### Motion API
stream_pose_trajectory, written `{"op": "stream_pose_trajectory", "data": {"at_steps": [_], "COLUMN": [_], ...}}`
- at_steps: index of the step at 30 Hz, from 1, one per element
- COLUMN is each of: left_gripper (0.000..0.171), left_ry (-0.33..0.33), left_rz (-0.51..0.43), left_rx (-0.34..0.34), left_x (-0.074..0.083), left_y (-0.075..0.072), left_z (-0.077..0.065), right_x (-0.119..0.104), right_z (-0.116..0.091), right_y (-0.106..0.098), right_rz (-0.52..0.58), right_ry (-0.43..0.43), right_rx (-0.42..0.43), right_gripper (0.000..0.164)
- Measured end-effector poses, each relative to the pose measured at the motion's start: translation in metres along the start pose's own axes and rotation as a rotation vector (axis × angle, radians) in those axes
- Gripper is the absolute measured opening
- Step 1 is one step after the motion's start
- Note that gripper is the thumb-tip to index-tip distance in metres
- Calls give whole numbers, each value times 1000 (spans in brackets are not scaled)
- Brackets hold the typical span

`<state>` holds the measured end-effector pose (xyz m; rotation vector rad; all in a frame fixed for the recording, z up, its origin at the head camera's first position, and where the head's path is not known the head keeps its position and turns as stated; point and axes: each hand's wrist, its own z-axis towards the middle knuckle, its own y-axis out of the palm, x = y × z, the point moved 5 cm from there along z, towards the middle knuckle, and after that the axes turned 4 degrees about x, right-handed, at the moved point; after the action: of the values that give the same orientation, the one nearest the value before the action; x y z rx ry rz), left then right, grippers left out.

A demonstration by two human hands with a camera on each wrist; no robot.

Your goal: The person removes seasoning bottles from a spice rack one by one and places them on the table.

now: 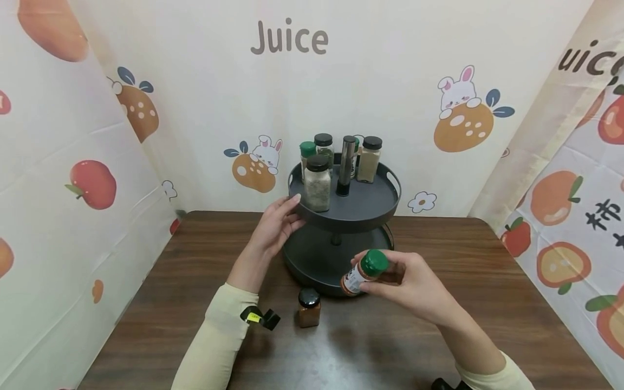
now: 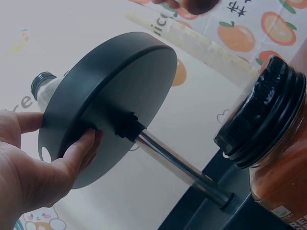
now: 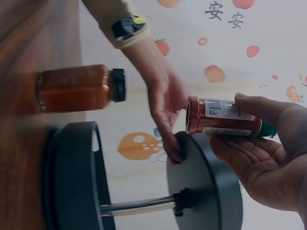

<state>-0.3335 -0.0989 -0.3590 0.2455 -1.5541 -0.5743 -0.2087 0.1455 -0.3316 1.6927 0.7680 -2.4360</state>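
Note:
A dark two-tier spice rack (image 1: pixel 361 214) stands on the table. My left hand (image 1: pixel 275 225) grips the upper tray's rim at its left side, thumb on the outside and fingers beneath, as the left wrist view shows. In my right hand (image 1: pixel 414 279) is a spice jar (image 1: pixel 358 277) with a green cap and a white label, tilted, in front of the lower tray (image 1: pixel 312 254). The right wrist view shows reddish contents in this jar (image 3: pixel 225 117), pinched between thumb and fingers. A square black-capped jar (image 1: pixel 309 309) of red-brown spice stands upright on the table before the rack.
On the upper tray stand several jars: a large black-capped jar (image 1: pixel 317 184), a green-capped jar (image 1: pixel 307 154), another black-capped jar (image 1: pixel 369 160) and more behind the centre post (image 1: pixel 346 165). Printed curtains hang behind and beside the wooden table (image 1: pixel 205 254).

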Motion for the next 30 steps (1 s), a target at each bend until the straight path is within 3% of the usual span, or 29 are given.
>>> {"op": "stream_pose_trajectory", "data": {"at_steps": [13,18,23,30], "left_gripper": [56,58,58,57], "left_ry": [-3,1,10,24], "left_rz": [-4,-3,1,4], "left_rx": [2,-34,-26,-31], "left_x": [0,-3,-3,0], "left_y": [-1,5,4,-1], "left_z": [1,5,5,2], "right_x": [38,51,63,76], "right_z": [-2,-4,-1,4], "right_y": [26,32,43,57], "right_rz": [-39,-75,-46,-64], "right_ry": [4,8,2,-56], "right_rx": [-71,-78,-136,-167], "right_gripper": [40,37,34,35]}}
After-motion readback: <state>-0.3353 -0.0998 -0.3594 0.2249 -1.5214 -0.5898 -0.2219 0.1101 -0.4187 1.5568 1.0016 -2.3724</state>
